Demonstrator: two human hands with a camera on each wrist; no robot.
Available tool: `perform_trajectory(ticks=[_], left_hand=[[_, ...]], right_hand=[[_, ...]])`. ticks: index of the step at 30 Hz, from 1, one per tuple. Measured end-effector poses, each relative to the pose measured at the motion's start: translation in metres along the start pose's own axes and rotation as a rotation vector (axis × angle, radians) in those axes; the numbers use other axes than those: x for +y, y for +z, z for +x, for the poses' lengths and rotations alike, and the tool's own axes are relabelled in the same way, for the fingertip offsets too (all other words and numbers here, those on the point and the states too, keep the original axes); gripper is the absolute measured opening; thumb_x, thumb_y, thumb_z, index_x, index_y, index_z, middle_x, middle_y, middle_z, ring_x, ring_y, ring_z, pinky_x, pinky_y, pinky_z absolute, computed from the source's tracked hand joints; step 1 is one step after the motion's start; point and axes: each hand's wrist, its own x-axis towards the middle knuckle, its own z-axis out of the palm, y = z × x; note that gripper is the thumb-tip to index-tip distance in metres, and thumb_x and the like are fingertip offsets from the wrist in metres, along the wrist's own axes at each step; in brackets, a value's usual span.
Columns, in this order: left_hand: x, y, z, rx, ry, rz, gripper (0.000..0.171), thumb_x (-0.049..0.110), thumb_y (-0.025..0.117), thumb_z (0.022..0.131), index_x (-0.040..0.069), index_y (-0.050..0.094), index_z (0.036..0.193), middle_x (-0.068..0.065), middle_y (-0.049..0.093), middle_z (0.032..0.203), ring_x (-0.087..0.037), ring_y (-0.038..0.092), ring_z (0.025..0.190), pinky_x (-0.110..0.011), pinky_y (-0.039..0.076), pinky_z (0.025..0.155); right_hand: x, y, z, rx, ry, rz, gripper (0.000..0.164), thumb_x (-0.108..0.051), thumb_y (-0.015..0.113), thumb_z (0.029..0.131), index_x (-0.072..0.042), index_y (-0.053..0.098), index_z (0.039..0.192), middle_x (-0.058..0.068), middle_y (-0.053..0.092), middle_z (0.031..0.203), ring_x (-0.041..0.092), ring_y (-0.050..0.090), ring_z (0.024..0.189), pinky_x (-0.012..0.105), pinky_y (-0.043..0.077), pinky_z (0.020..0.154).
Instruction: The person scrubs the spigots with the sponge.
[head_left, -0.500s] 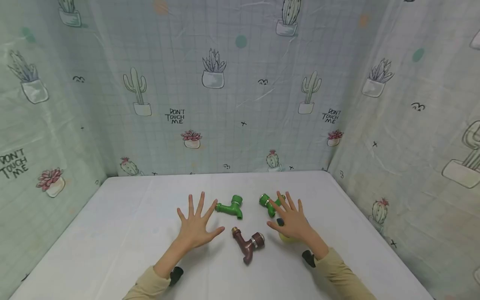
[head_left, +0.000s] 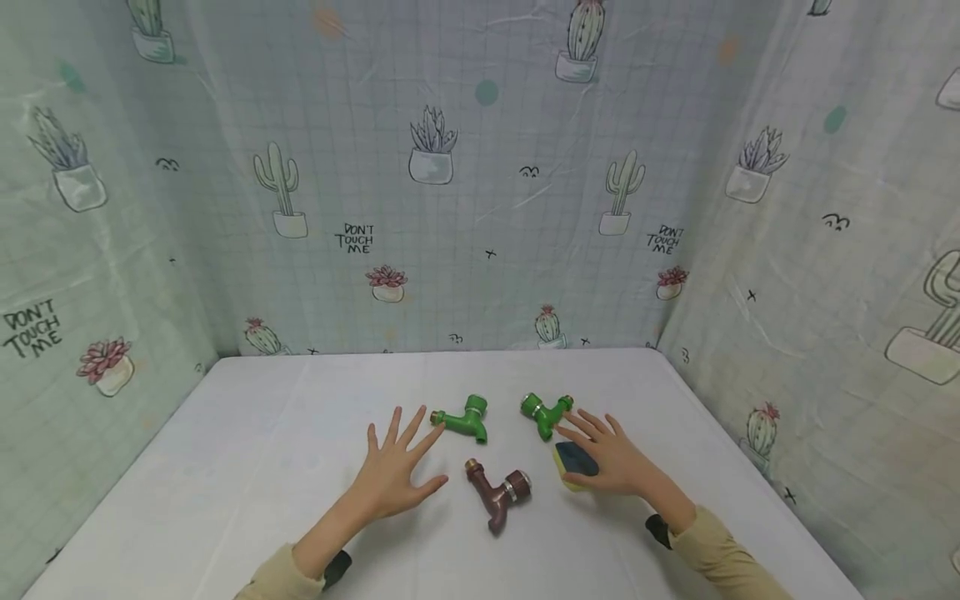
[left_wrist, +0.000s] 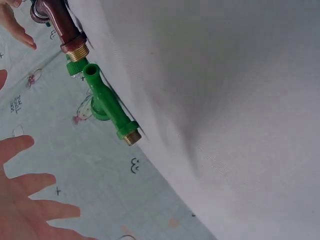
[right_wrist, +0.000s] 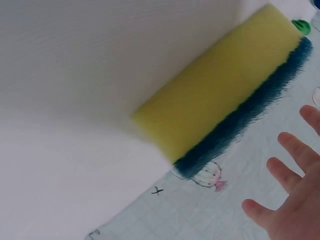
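My left hand (head_left: 392,481) hovers over the white table with fingers spread, holding nothing. Just beyond its fingertips lies a green faucet (head_left: 463,419) with a brass threaded end; this faucet also shows in the left wrist view. A brown faucet (head_left: 497,495) with a brass end lies between the two hands. My right hand (head_left: 618,461), fingers spread too, is above a yellow sponge (right_wrist: 215,85) with a dark green scouring side, hiding part of it in the head view. Beyond the right fingertips is a second green faucet (head_left: 546,414).
The white table (head_left: 300,433) is enclosed at the back and sides by a cloth (head_left: 480,200) printed with cacti and lettering. Dark bands sit under both wrists, by the beige sleeves (head_left: 723,554).
My right hand has shifted right and turned, uncovering more of the sponge and the right green faucet. My left hand has drawn back slightly. The head view has tilted up a little.
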Motion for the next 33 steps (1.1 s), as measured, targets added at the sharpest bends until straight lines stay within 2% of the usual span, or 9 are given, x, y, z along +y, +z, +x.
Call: perform_trajectory(ticks=[7, 14, 18, 25, 33], left_hand=[[0.0, -0.002, -0.009, -0.006, 0.027, -0.014, 0.06, 0.051, 0.058, 0.078, 0.025, 0.046, 0.13, -0.013, 0.039, 0.139, -0.046, 0.035, 0.123, -0.07, 0.028, 0.091], [0.003, -0.001, -0.019, 0.016, 0.113, -0.018, 0.05, 0.045, 0.06, 0.079, 0.022, 0.053, 0.123, -0.013, 0.048, 0.131, -0.04, 0.046, 0.116, -0.068, 0.034, 0.088], [0.006, -0.002, -0.022, 0.011, 0.135, -0.03, 0.047, 0.043, 0.061, 0.079, 0.021, 0.055, 0.12, -0.013, 0.05, 0.129, -0.039, 0.048, 0.115, -0.068, 0.034, 0.087], [0.009, -0.003, -0.022, -0.021, 0.141, -0.039, 0.044, 0.043, 0.059, 0.081, 0.018, 0.058, 0.117, -0.014, 0.05, 0.128, -0.041, 0.047, 0.114, -0.07, 0.032, 0.087], [0.013, -0.003, -0.02, -0.035, 0.153, -0.04, 0.043, 0.042, 0.059, 0.081, 0.018, 0.058, 0.116, -0.014, 0.05, 0.129, -0.04, 0.046, 0.115, -0.07, 0.03, 0.089]], right_hand=[[0.004, 0.003, -0.01, -0.04, 0.001, 0.015, 0.073, -0.06, 0.055, 0.076, -0.025, 0.035, 0.137, 0.006, 0.039, 0.139, 0.028, 0.034, 0.128, 0.062, 0.026, 0.099], [0.007, 0.006, -0.012, -0.044, -0.016, 0.017, 0.074, -0.061, 0.055, 0.076, -0.02, 0.038, 0.136, 0.007, 0.045, 0.133, 0.028, 0.04, 0.122, 0.059, 0.029, 0.096], [0.007, 0.01, -0.014, -0.064, -0.031, 0.007, 0.074, -0.062, 0.053, 0.076, -0.019, 0.039, 0.135, 0.006, 0.048, 0.128, 0.027, 0.041, 0.12, 0.058, 0.03, 0.096], [0.009, 0.019, -0.012, -0.017, -0.048, -0.039, 0.073, -0.063, 0.055, 0.075, -0.018, 0.043, 0.132, 0.002, 0.051, 0.116, 0.022, 0.045, 0.109, 0.052, 0.034, 0.09], [0.01, 0.019, -0.009, -0.05, -0.045, -0.12, 0.072, -0.064, 0.052, 0.076, -0.018, 0.044, 0.131, 0.004, 0.051, 0.114, 0.023, 0.046, 0.105, 0.049, 0.038, 0.086]])
